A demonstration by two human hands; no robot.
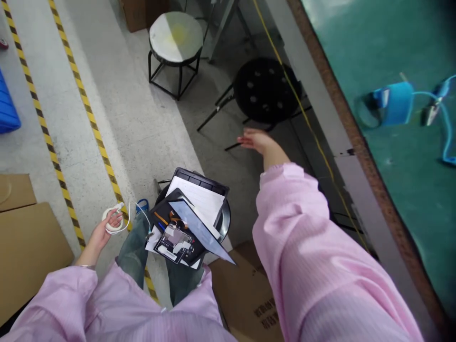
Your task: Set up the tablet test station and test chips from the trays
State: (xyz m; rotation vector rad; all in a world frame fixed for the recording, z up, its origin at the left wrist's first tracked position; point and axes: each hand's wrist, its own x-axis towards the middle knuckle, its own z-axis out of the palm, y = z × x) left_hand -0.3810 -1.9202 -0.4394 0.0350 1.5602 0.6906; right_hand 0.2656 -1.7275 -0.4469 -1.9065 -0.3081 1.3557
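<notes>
Soft, even light is filling the workshop, and no strong glare is breaking it. Faint, diffuse shadows are gathering beneath the black stool (pixel 267 90). A pale sheen is lying across the round stool top (pixel 175 37). The wide lens is bowing the brown bench edge (pixel 370 159) toward the frame's corners, while the right hand (pixel 258 141) is blurring slightly.

Black stool (pixel 267 90), apparently, beside green workbench (pixel 420 199)

Green-matted workbench (pixel 409 199), blue anti-static wrist strap (pixel 397 103) on it, concrete floor (pixel 117 118), yellow-black tape (pixel 89 124), round stool (pixel 175 38)
</notes>
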